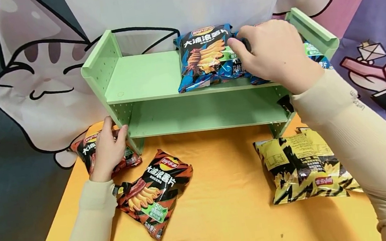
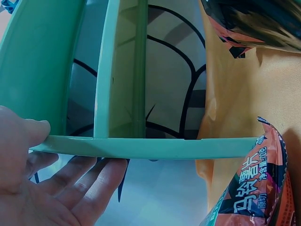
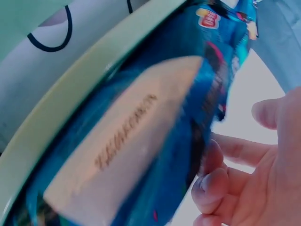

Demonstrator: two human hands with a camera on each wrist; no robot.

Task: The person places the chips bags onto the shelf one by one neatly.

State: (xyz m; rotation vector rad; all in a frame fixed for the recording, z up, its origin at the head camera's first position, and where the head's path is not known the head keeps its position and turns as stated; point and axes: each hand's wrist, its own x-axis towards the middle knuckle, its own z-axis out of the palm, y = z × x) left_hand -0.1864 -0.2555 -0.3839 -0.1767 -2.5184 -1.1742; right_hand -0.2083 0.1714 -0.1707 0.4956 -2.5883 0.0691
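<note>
A green two-tier shelf (image 1: pixel 152 75) stands on the table. My left hand (image 1: pixel 109 152) holds its left side panel (image 2: pixel 155 148), thumb on one face and fingers on the other. Behind that hand lies a red-black chip bag (image 1: pixel 131 159); an orange-black chip bag (image 1: pixel 161 191) lies nearer me. On the upper tier, a blue chip bag (image 1: pixel 203 57) faces forward. My right hand (image 1: pixel 274 49) reaches over the blue bags beside it, hiding part of them. In the right wrist view, bent fingers (image 3: pixel 214 183) lie against a blue bag's edge (image 3: pixel 188 141), the thumb apart from it.
Several yellow-black chip bags (image 1: pixel 298 168) lie on the orange tablecloth (image 1: pixel 232 211) at right, partly under my right forearm. Another blue bag (image 1: pixel 316 54) shows by the shelf's right panel (image 1: pixel 313 29). A printed cartoon backdrop (image 1: pixel 179 2) hangs behind the shelf.
</note>
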